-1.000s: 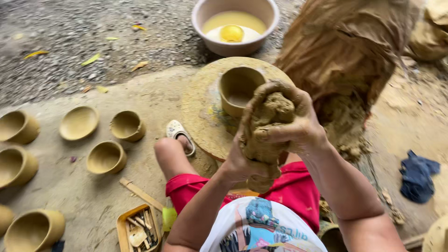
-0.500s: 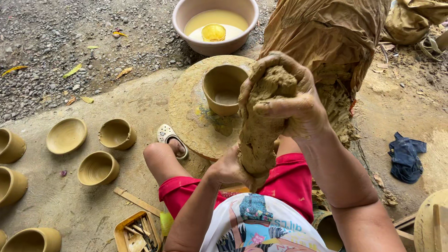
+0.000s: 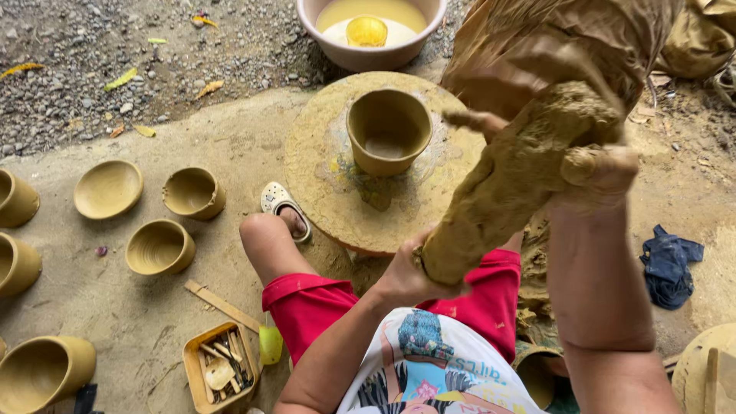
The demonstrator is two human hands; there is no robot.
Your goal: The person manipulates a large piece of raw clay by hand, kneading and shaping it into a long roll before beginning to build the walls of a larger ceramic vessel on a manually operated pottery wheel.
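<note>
Both of my hands hold a long roll of wet brown clay [image 3: 512,180], tilted from lower left to upper right. My left hand [image 3: 410,272] grips its lower end above my red shorts. My right hand [image 3: 594,169], smeared with clay, clasps its upper end. Below the roll lies a round potter's wheel [image 3: 322,176] with a freshly shaped clay cup [image 3: 389,130] standing on its middle.
A pink basin [image 3: 368,50] of muddy water with a yellow sponge stands beyond the wheel. Several unfired clay bowls and pots [image 3: 157,245] sit at the left. A small wooden tool tray [image 3: 222,368] lies at the lower left. A brown wrapped clay heap [image 3: 552,42] rises at the right, a blue rag [image 3: 671,264] beside it.
The clay lump has been drawn out into a longer roll. My right hand rose up and to the right with its top end while my left hand stayed low.
</note>
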